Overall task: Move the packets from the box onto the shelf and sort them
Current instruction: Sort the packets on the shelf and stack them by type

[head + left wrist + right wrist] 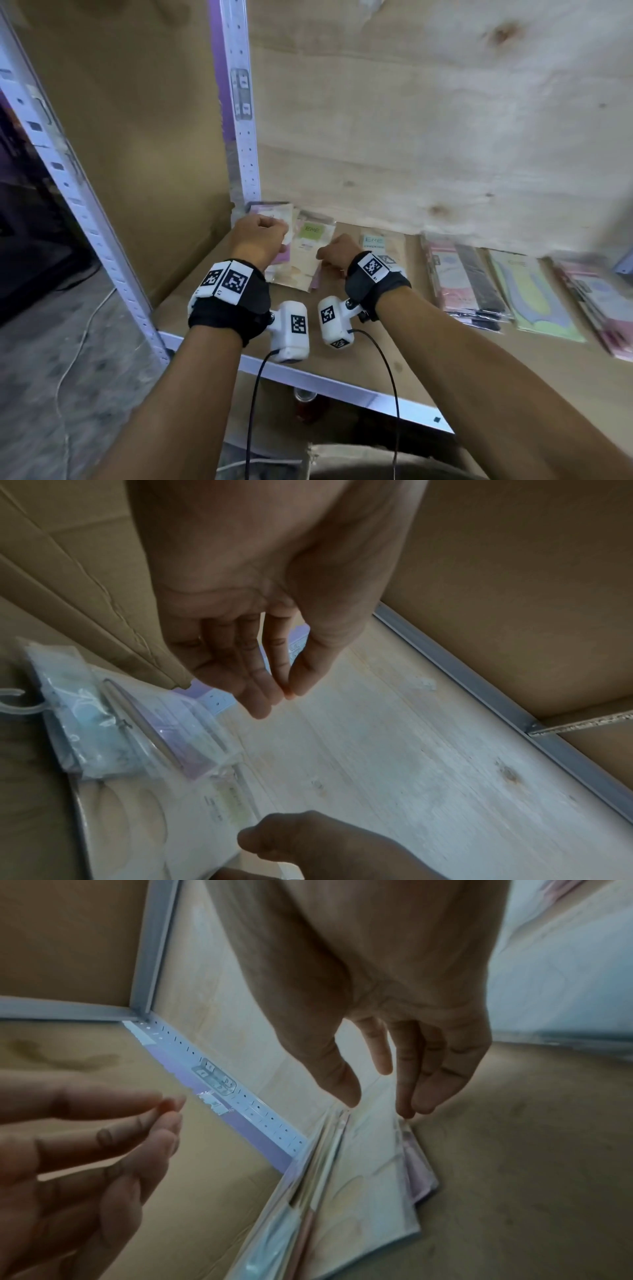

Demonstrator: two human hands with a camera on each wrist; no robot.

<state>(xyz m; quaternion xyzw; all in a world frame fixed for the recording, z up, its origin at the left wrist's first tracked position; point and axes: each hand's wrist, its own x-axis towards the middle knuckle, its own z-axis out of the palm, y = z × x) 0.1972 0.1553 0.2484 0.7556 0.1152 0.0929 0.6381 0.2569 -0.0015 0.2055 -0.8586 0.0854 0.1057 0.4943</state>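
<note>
Several flat clear packets point(310, 255) with beige contents and "ENE" labels lie stacked in the back left corner of the wooden shelf point(394, 346). My left hand point(270, 229) hovers over the far end of the stack. In the left wrist view the left hand point(284, 693) holds nothing, thumb tip against straight fingers, above the packets point(113, 723). My right hand point(329, 255) is at the stack's near end. In the right wrist view the right hand point(377, 1107) touches the near edge of the packets point(363, 1177) with thumb and straight fingertips. The box is out of view.
More packet rows lie to the right: pink and black point(469, 277), green and yellow point(534, 298), pink point(596, 308). A perforated metal upright point(245, 137) and a cardboard side panel point(137, 137) close the left; plywood point(411, 137) closes the back. A metal rail point(308, 380) edges the front.
</note>
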